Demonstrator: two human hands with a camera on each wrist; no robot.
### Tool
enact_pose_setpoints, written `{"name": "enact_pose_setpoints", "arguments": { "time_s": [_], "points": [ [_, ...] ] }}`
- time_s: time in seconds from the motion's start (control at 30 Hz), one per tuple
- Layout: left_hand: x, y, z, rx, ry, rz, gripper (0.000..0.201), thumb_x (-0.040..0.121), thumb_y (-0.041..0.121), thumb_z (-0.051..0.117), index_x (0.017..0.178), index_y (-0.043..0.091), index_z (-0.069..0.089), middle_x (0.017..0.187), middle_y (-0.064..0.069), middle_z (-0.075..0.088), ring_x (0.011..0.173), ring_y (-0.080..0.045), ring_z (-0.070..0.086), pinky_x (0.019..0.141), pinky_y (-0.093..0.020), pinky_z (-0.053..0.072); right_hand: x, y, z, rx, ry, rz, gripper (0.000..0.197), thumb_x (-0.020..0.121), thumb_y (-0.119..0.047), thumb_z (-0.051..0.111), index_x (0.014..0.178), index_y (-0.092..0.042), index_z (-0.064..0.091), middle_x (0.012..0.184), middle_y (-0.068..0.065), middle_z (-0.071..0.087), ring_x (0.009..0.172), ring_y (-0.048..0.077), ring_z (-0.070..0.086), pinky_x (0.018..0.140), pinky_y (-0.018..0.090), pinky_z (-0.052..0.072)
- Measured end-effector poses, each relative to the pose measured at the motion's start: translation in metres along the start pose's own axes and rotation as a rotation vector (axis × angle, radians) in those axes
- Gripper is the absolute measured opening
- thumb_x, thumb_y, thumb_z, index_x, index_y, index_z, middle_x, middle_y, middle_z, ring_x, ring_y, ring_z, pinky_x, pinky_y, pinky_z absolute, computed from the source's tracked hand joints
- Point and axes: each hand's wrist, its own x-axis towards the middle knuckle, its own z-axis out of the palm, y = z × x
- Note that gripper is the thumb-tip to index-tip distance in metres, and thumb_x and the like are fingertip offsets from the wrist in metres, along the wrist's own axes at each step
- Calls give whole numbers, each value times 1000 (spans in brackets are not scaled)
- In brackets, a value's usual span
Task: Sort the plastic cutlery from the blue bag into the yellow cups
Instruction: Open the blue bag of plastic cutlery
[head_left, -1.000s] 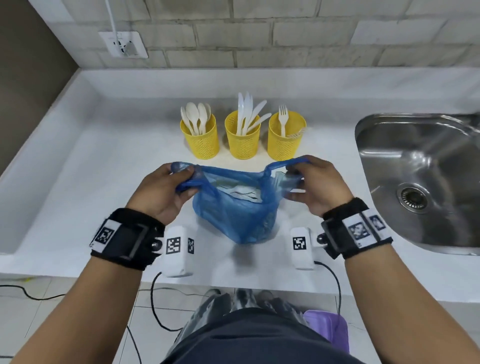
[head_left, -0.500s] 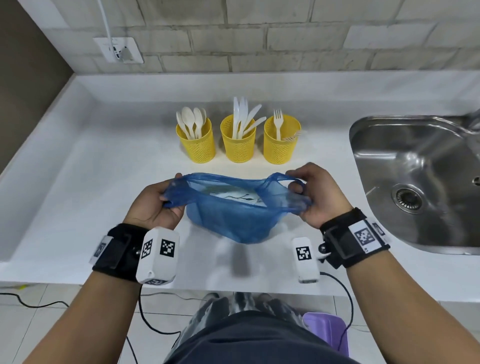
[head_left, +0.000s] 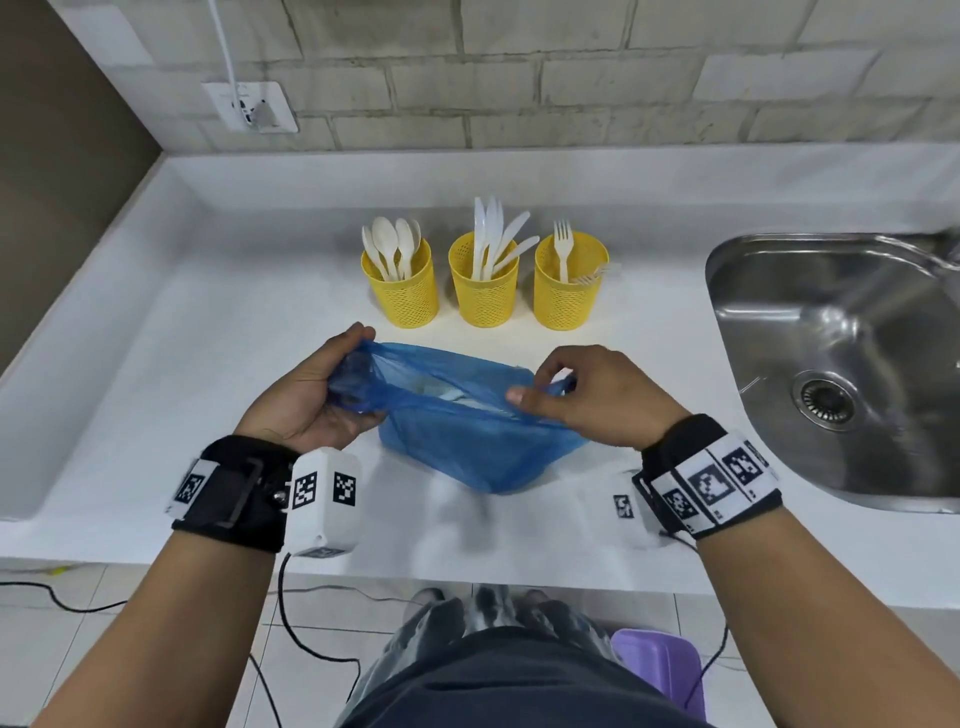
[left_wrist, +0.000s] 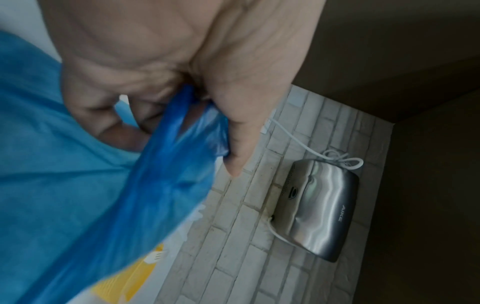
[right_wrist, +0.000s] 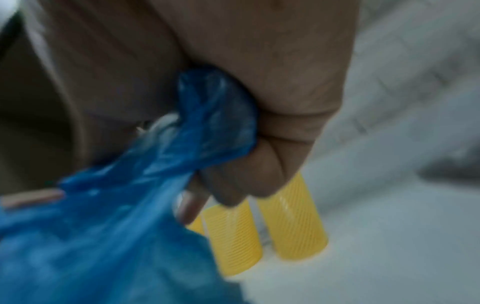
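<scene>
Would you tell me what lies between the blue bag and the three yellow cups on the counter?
Nothing: in the head view only bare white counter separates the blue bag from the yellow cups.

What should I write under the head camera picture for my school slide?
Both hands, left hand and right hand, hold the blue bag open before three yellow cups of white cutlery.

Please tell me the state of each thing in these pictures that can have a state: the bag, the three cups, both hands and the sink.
blue bag: held open, white cutlery still inside
left yellow cup: upright, holds spoons
middle yellow cup: upright, holds knives
right yellow cup: upright, holds forks
left hand: grips the bag's left handle
right hand: grips the bag's right handle
sink: no dishes in the part shown
</scene>
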Motion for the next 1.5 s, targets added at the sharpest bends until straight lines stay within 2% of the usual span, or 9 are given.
{"name": "enact_pose_setpoints", "arguments": {
  "time_s": [0.3, 0.43, 0.63, 0.8, 0.93, 1.1, 1.2, 1.33, 1.5],
  "points": [
    [16, -2, -11, -144, 31, 63, 14, 79, 23, 77, 85, 11, 80, 75, 3, 49, 68, -6, 48, 62, -13, 53, -5, -15, -1, -490, -232, 25, 49, 81, -67, 68, 112, -29, 69, 104, -10, 61, 100, 20, 61, 84, 35, 51],
    [18, -2, -12, -242, 54, 56, 16, 91, 19, 68, 93, 6, 78, 81, 3, 60, 52, -4, 47, 51, -5, 44, 1, -16, 5, -516, -193, -6, 16, 88, -33, 60, 75, -24, 65, 82, -1, 63, 86, 29, 63, 66, 30, 42],
    [13, -1, -21, 93, -5, 48, 38, 84, 21, 73, 116, 1, 69, 85, -6, 70, 73, -13, 67, 62, -21, 58, 13, -5, 5, 476, 254, 92, 28, 91, -11, 53, 78, -23, 75, 83, -4, 72, 81, 17, 63, 80, 34, 49],
    [5, 8, -40, 670, 137, 34, 20, 91, 25, 73, 101, 8, 74, 76, 1, 73, 75, -12, 67, 65, -22, 57, 2, -8, 8, 1415, 123, 231, 27, 97, 10, 44, 83, -2, 63, 78, 11, 54, 67, 20, 53, 62, 29, 51],
    [8, 8, -37, 126, 21, -16, 19, 103, 17, 52, 96, 8, 68, 86, -6, 75, 77, -15, 73, 70, -28, 63, 3, -3, 12, 1727, 60, 346, 19, 102, 0, 47, 95, 1, 65, 76, 13, 70, 66, 23, 72, 67, 34, 62],
    [32, -16, -25, -404, 59, 9, 17, 91, -7, 56, 86, 9, 59, 57, 2, 61, 44, -6, 58, 43, -18, 49, 13, 5, 11, 2048, 184, 357, 26, 81, 17, 54, 100, 1, 59, 72, 8, 62, 60, 16, 65, 57, 25, 60],
    [43, -30, -36, -453, -147, -77, 60, 45, -11, 90, 82, 18, 53, 52, 11, 43, 42, -2, 36, 39, -15, 34, 21, 18, 15, 2060, 131, 457, 31, 78, 18, 42, 98, -4, 52, 60, 0, 41, 36, 7, 41, 40, 15, 44],
    [54, -38, -49, -415, -133, -230, 16, 85, 13, 74, 79, 23, 63, 60, 10, 40, 56, -2, 33, 46, -16, 29, 22, 25, 23, 1779, 132, 544, 12, 90, -8, 46, 86, -8, 57, 59, 1, 35, 45, 16, 40, 53, 24, 41],
    [33, -32, -30, 4, 58, -29, 50, 82, 43, 79, 123, 15, 69, 82, -3, 56, 71, -17, 53, 61, -28, 42, 14, 7, 36, 465, 122, 205, 48, 76, -44, 76, 115, -28, 55, 104, 1, 53, 79, 18, 52, 70, 29, 41]
  ]
}}
